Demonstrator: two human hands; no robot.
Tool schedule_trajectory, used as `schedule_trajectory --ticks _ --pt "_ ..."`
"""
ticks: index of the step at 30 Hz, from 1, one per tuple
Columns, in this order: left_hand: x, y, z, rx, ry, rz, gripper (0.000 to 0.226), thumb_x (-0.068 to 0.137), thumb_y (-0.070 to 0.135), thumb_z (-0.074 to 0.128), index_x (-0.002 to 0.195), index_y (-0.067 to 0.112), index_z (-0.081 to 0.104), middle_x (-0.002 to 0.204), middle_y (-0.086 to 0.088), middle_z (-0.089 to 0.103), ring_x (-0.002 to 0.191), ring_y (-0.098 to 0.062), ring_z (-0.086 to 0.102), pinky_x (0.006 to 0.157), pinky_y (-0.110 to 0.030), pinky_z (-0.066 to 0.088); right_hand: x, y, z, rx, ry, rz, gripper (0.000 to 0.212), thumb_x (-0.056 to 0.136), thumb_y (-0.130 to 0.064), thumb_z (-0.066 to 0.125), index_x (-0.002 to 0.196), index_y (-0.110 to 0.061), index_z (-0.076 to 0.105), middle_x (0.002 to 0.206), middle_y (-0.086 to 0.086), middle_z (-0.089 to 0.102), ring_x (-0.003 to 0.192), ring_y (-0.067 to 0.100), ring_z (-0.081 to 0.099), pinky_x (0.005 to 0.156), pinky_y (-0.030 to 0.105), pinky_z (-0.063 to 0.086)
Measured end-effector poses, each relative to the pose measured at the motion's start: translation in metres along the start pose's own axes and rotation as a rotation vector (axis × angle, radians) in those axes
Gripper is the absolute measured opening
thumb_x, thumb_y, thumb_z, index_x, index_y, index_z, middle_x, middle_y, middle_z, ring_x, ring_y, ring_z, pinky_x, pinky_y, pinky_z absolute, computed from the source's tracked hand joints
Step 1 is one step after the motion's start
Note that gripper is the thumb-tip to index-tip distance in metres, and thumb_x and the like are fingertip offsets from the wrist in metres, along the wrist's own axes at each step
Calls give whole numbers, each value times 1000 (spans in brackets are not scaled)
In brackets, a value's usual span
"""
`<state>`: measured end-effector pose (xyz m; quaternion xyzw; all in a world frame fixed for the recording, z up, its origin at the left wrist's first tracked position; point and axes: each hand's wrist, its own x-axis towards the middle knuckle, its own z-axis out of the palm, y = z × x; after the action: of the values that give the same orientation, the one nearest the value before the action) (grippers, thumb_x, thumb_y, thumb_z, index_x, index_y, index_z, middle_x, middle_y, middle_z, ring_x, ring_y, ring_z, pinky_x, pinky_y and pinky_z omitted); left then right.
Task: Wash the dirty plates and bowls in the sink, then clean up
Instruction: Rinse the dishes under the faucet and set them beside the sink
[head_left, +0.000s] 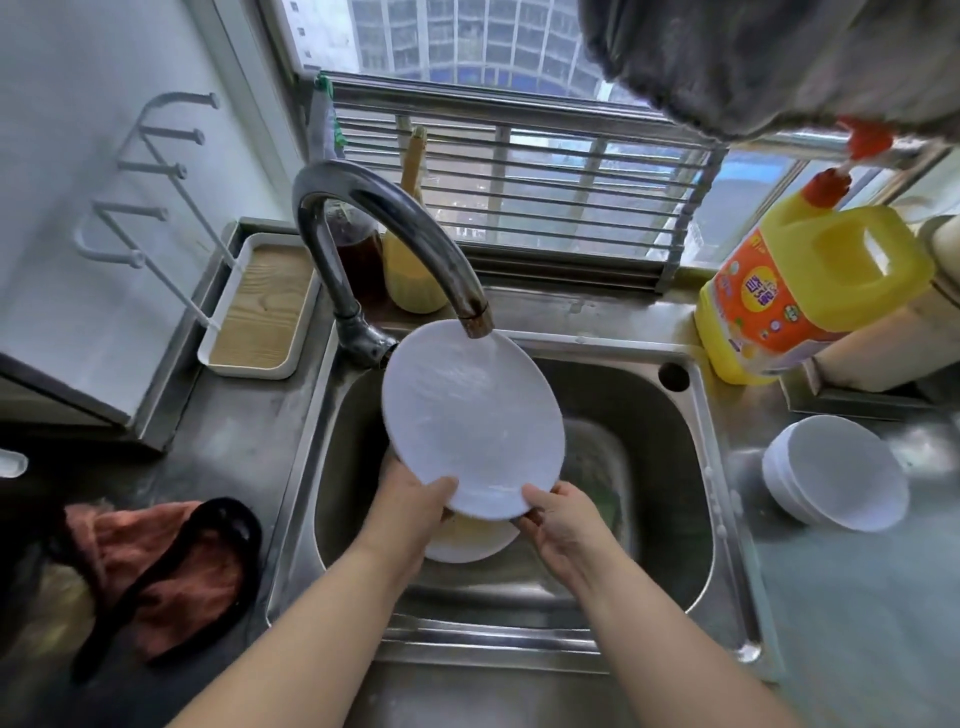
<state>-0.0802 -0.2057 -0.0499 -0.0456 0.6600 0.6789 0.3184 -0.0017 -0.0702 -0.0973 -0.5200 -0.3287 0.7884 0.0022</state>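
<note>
Plate (472, 415) white, wet, tilted under faucet (395, 228), left hand (415, 499) and right hand (561, 525) each in grip on its near rim

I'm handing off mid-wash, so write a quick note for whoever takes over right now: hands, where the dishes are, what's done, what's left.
Left hand and right hand: both grip the near rim of a white plate, tilted under the faucet spout above the sink; water runs over it.
In the basin beneath: another white dish with yellowish residue, unwashed.
Right counter: stacked white bowls, apparently clean. Yellow detergent jug stands behind them.
Left counter: orange cloth.
Done: the bowls, it seems. In progress: rinsing this plate.
Left: set it down, wash the dish in the basin, clean up.
</note>
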Motion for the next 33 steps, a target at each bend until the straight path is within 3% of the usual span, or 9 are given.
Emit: schedule_trajectory --ticks 4,6,8,11,15,22,25,28,33 --pt "3 -10 -13 -126 -31 -196 60 81 -18 50 130 17 51 118 -10 67 107 -27 64 77 -33 57 -14 -4 -10 -46 -18 34 35 83 11 57 116 1 56 111 19 67 94 33 66 59 33 58" --pt "13 -4 -28 -114 -186 -300 55 86 -15 49 132 16 50 117 -12 67 106 -30 64 75 -35 59 -13 -20 -25 -67 -34 7 28 86 0 63 114 -2 61 105 18 70 92 33 68 70 39 59" --pt "22 -5 -28 -141 -133 -331 44 91 -6 52 130 14 52 117 -12 67 107 -31 64 75 -36 59 -13 -26 -30 -33 7 -5 18 91 -10 61 109 -6 61 104 17 71 94 33 67 80 43 57" --pt "17 -29 -3 -231 118 -299 41 92 -5 52 130 11 50 123 -16 63 109 -33 61 84 -40 54 -21 0 -8 154 -2 3 16 93 -1 55 107 -7 59 98 14 69 88 29 66 68 37 60" --pt "20 -32 -13 -144 -7 -343 41 92 -8 50 128 11 53 117 -13 66 107 -32 62 83 -41 55 -20 1 -19 112 -36 28 26 89 2 58 115 0 60 88 13 74 80 27 70 64 35 60" --pt "10 -40 13 -310 61 -347 33 91 -9 50 119 7 59 106 -14 68 93 -28 64 66 -32 58 -24 13 -17 133 -72 18 26 88 12 53 107 -3 61 93 13 72 89 27 66 72 34 58" --pt "24 -33 -10 -180 -29 -419 33 90 -8 52 122 -3 58 102 -16 70 94 -30 65 78 -36 56 -17 -8 -41 70 -45 19 23 87 -1 62 110 -1 63 97 16 73 91 31 68 80 42 58" --pt "23 -31 -2 -299 104 -351 33 91 -2 55 124 2 56 104 -15 68 96 -32 64 85 -42 53 -18 -6 -30 103 -46 -55 22 89 3 57 110 0 61 96 14 73 84 27 69 69 35 60" --pt "9 -33 8 -152 -10 -385 36 90 -12 48 120 7 55 100 -10 68 89 -26 64 62 -32 58 -20 6 -32 133 -44 -17 23 86 7 58 105 -5 63 93 13 73 79 26 71 64 35 61"
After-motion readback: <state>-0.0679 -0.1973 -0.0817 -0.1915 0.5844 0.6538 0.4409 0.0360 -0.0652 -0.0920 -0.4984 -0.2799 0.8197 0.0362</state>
